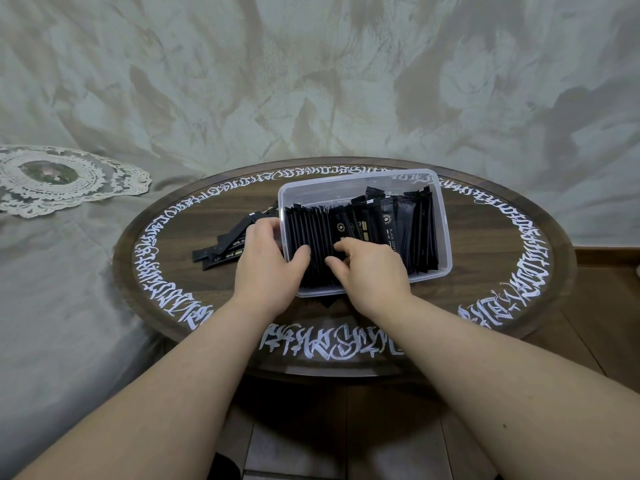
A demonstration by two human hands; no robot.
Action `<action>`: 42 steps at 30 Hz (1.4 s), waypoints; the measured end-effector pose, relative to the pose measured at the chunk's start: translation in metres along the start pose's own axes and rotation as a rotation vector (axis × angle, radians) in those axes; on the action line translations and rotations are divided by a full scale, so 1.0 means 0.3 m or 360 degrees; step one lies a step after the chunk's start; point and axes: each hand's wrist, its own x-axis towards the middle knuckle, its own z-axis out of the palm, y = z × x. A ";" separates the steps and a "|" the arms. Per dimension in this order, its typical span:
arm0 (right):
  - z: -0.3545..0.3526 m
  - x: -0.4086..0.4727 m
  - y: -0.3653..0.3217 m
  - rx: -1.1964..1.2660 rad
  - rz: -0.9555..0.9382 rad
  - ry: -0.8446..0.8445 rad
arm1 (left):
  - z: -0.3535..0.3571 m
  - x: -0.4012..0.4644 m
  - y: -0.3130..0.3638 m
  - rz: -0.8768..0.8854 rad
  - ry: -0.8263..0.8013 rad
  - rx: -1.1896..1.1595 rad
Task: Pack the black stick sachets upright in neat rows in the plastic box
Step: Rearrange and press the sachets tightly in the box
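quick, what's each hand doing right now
Left hand: grips the left end wall of the plastic box, thumb inside against the packed sachets.
Right hand: fingers curled onto the packed sachets; a real grip cannot be told.

Black stick sachets (408,230) stand packed in the clear plastic box (440,202); loose sachets (225,245) lie beside it.

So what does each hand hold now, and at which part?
The left hand grips the box at its left wall, thumb inside on the sachets. The right hand pinches sachets near their lower ends.
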 end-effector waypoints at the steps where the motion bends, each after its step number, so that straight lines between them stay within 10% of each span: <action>1: 0.002 0.001 0.000 0.0006 0.0009 0.0004 | 0.003 0.004 0.007 0.0001 0.0025 -0.0036; 21: -0.004 -0.019 -0.005 -0.0113 -0.0065 -0.0074 | 0.009 0.025 0.038 0.0257 -0.0057 0.0627; 42: 0.009 -0.015 -0.003 -0.0089 -0.0054 0.0033 | 0.030 -0.015 -0.007 0.0369 -0.0150 0.0294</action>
